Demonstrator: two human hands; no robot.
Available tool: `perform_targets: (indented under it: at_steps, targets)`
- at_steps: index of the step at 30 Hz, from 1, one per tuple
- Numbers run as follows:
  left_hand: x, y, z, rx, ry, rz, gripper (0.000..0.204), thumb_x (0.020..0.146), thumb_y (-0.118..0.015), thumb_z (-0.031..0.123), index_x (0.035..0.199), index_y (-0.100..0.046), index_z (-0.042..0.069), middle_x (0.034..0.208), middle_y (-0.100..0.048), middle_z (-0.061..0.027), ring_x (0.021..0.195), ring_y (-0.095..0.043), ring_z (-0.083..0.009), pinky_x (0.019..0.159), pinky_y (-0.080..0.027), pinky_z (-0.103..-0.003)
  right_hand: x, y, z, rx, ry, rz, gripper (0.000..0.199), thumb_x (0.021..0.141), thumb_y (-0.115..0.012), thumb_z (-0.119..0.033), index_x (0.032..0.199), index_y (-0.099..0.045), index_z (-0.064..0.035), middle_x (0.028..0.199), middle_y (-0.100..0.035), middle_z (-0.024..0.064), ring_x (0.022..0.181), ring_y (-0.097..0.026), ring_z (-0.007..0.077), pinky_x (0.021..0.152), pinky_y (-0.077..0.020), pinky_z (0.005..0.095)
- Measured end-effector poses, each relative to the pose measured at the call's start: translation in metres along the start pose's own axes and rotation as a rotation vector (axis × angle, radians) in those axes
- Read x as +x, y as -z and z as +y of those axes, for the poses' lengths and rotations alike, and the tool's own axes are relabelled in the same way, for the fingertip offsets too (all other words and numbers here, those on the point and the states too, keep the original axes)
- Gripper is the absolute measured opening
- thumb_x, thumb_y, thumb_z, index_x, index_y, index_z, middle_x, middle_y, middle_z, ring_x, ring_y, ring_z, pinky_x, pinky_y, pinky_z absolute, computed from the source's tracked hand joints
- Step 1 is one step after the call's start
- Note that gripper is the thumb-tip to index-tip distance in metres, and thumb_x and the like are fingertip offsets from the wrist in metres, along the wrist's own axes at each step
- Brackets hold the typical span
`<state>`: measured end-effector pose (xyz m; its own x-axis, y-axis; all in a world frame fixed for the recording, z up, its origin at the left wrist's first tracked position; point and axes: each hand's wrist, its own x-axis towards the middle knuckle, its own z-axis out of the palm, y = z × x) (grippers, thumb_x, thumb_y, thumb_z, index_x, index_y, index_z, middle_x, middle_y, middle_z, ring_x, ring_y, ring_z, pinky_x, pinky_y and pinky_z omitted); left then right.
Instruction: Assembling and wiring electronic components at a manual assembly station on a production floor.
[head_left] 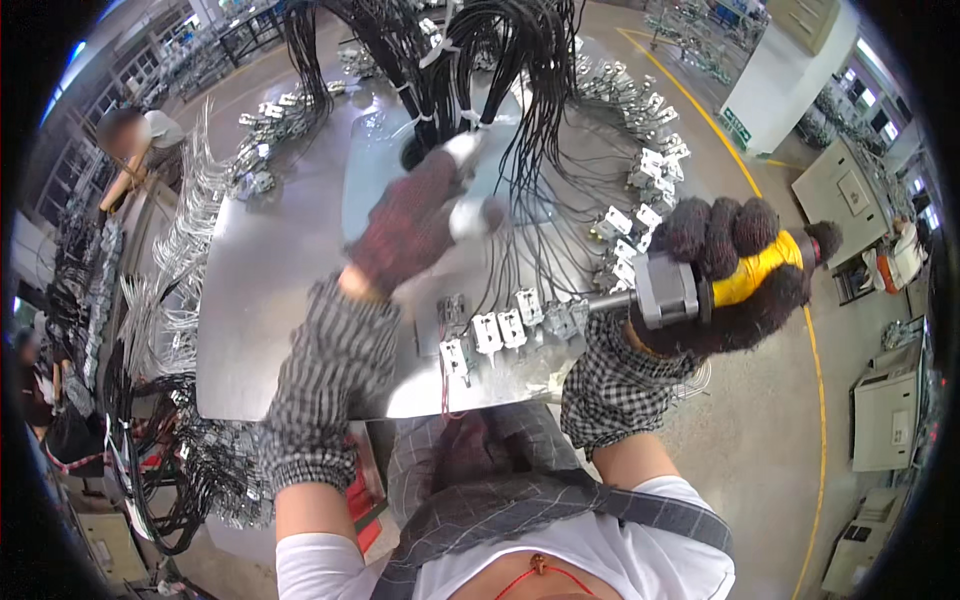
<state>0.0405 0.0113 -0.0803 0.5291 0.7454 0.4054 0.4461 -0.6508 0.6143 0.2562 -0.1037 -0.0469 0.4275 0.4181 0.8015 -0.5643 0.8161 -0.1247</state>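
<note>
My left hand [415, 220], in a dark red glove with whitish fingertips, reaches over the metal table beside the bundled black cables [430, 100]. Its thumb and forefinger are apart, and I see nothing between them. In a dark knit glove, my right hand [765, 315] is wrapped round the yellow grip of a handheld power tool [665, 288]. The tool has a grey square head and a thin metal rod pointing left. Close to the rod's end, small white and metal connectors [511, 328] lie in a row along the near table edge, with thin black wires running to some.
More wired connectors [655, 170] ring the table's right and far sides. A blue-grey sheet [365, 180] lies under the cables. White wires [165, 270] hang at the left, near a person [150, 140]. A white pillar [790, 80] and grey cabinets [885, 415] stand to the right.
</note>
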Motion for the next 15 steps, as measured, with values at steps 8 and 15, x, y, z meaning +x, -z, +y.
perform_targets:
  at_steps: [8,15]
  targets:
    - [0.151,-0.036,-0.008,-0.410,-0.111,0.377,0.057,0.087,-0.068,0.050,0.112,-0.063,-0.001,0.094,-0.069,-0.0112,0.085,-0.066,-0.0228,0.076,-0.051,-0.037,0.004,-0.001,-0.013,0.008,0.097,0.021,0.054,0.095,-0.053,-0.033,0.143,-0.037,-0.0117,0.084,-0.043,-0.0003,0.063,-0.044,0.0096,0.058,-0.0384,0.0302]
    - [0.133,-0.024,0.058,-0.697,0.089,0.451,0.055,0.098,-0.048,0.050,0.113,-0.060,-0.001,0.083,-0.066,-0.0070,0.069,-0.061,-0.0206,0.066,-0.050,-0.034,0.010,-0.001,-0.042,0.124,0.081,-0.116,0.066,0.093,-0.056,-0.033,0.140,-0.035,0.0102,0.089,-0.051,0.0030,0.061,-0.047,0.0098,0.059,-0.0413,0.0311]
